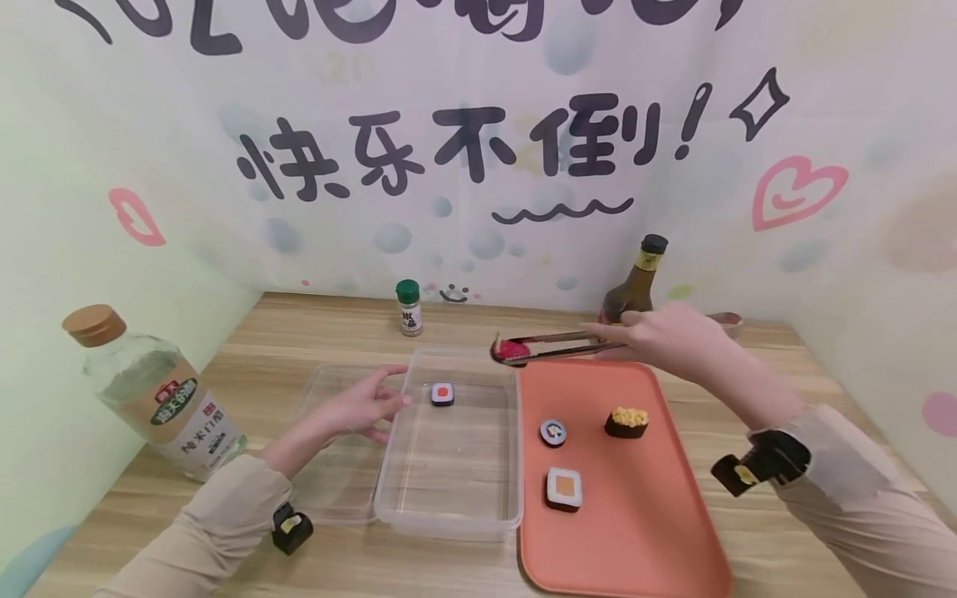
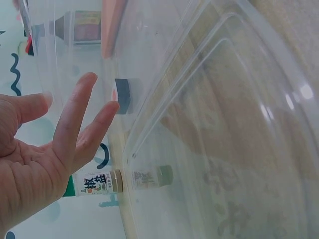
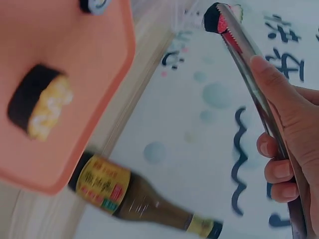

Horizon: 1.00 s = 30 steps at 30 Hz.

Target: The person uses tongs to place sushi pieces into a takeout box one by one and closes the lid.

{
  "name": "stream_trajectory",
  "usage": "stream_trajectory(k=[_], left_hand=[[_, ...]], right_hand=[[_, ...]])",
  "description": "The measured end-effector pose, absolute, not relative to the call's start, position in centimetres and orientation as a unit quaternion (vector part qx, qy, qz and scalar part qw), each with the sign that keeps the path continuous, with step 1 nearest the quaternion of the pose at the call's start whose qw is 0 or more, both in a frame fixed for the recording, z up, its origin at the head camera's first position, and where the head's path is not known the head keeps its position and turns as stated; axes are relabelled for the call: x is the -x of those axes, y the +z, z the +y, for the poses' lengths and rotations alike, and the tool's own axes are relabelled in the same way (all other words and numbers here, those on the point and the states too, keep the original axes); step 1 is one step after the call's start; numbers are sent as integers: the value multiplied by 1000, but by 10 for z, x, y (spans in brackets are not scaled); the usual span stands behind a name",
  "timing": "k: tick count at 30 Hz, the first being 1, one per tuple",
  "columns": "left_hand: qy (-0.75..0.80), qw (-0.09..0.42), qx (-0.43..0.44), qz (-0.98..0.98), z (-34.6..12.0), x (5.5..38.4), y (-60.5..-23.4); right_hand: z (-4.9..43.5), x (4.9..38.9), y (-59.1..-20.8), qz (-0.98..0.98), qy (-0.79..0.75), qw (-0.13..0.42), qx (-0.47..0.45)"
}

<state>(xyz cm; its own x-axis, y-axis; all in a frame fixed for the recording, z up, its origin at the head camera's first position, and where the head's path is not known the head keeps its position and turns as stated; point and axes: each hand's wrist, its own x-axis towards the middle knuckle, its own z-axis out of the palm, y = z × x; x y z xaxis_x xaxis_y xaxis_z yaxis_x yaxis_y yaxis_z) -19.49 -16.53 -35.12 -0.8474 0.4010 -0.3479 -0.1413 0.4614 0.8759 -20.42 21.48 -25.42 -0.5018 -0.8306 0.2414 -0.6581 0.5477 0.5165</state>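
Note:
My right hand (image 1: 669, 336) grips metal tongs (image 3: 256, 94), whose tips pinch a sushi piece (image 3: 213, 19) with a dark wrap and bright red topping. In the head view this piece hangs over the far right corner of a clear plastic container (image 1: 449, 525). One sushi roll (image 1: 443, 394) with a red centre sits inside that container, toward its far end. At the container's left wall is my left hand (image 1: 359, 409), fingers spread and loosely extended, fingertips right at the rim. An orange tray (image 1: 628, 540) holds a round sushi roll (image 1: 553, 432), a square sushi roll (image 1: 564, 487) and a yellow-topped sushi (image 1: 626, 422).
A clear lid (image 1: 329, 497) lies left of the container, partly under my left forearm. A large vinegar bottle (image 1: 175, 407) stands at far left. Along the back are a green-capped shaker (image 1: 409, 309) and a brown sauce bottle (image 1: 634, 286), before a printed wall cloth.

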Motion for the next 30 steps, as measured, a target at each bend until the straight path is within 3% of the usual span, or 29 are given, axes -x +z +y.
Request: stream_trajectory(k=[9,20,26,30], left_hand=[[517,263,-80,811,-161,196,-352],[523,255,-79,810,-163,196,-353],[523,256,-68,810,-166,195,-354],[531,255,-64,806,-166,194,-354]], right_hand=[[150,216,-259,-824,-219,165,-495],[109,221,-263,-841,-310,78,-436],[116,222,-270,-847,-292,95,-434],[140,224,-277,-841,-247,154,-456]])
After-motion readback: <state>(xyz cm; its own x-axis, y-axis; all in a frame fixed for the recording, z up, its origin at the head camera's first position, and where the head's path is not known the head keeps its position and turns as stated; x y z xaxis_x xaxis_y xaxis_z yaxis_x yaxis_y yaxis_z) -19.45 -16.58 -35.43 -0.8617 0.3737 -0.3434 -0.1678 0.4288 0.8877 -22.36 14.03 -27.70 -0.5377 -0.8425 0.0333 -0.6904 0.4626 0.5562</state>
